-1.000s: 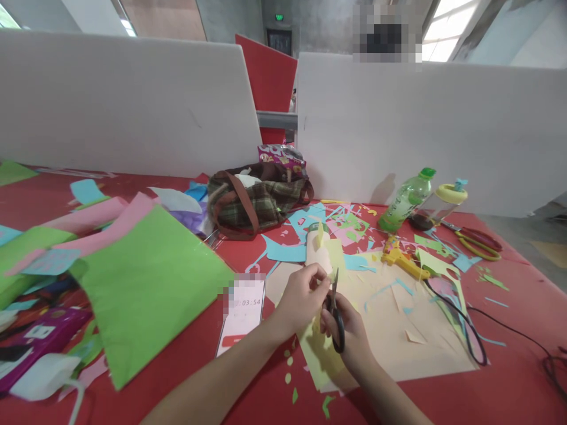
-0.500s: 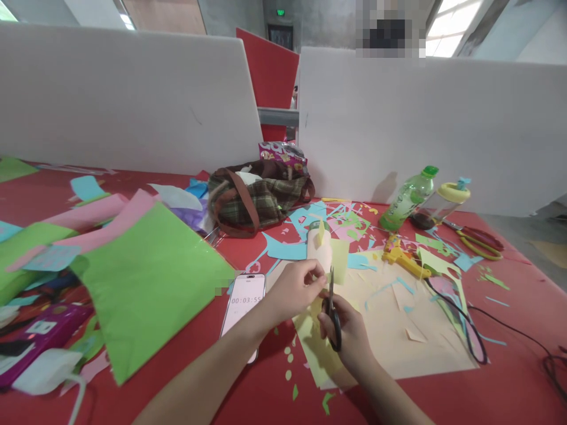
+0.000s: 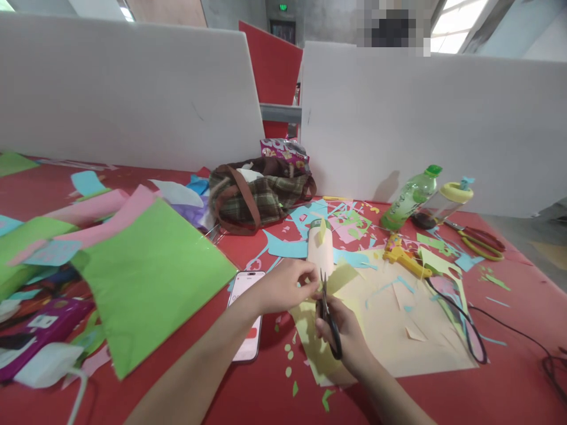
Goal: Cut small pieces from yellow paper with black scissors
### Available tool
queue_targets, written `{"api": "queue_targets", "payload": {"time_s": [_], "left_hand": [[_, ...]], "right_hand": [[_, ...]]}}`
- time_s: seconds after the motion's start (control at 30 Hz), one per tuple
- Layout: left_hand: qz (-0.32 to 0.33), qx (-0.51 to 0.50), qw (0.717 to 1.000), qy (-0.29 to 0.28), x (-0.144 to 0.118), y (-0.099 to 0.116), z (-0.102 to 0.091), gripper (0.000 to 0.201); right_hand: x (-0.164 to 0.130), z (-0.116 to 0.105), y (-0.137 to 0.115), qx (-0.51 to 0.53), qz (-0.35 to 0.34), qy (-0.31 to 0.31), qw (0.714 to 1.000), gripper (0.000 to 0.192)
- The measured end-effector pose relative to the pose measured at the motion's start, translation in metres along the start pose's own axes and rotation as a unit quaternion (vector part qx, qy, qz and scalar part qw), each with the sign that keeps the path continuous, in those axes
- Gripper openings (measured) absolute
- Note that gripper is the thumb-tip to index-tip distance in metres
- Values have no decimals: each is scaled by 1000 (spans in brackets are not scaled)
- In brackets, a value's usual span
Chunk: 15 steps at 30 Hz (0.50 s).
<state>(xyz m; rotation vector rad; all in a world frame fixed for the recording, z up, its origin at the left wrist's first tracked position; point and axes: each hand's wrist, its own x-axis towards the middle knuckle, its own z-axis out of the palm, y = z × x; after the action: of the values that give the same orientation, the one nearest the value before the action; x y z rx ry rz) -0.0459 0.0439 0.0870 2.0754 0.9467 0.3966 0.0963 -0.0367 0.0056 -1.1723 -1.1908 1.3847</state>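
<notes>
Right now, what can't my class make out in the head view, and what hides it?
All in the head view:
Whether the left hand pinches anything: hidden by the hand itself.
Part of the scissors: covered by the right hand.
Middle of the phone: behind the left forearm.
White cable: cut off by the bottom edge.

L hand [image 3: 290, 286] — fingers [image 3: 305, 267] bent twd thumb [image 3: 309, 290]; R hand [image 3: 349, 337] close by, fingers curled — forearms [image 3: 195, 360] angled fwd.

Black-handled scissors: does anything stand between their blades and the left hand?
Nothing visible does: the right hand holds the black-handled scissors with their blades close beside the left hand. The pale cylinder is beyond both; whether the left hand pinches anything cannot be told.
</notes>
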Motion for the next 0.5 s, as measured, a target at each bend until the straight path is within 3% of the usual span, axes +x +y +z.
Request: {"api": "queue_targets", "payload": {"time_s": [0.5], "left_hand": [[-10,33,999,-22,-1,-3,-5,14]], "right_hand": [[1,3,-2,32,36,10,999,25]]}}
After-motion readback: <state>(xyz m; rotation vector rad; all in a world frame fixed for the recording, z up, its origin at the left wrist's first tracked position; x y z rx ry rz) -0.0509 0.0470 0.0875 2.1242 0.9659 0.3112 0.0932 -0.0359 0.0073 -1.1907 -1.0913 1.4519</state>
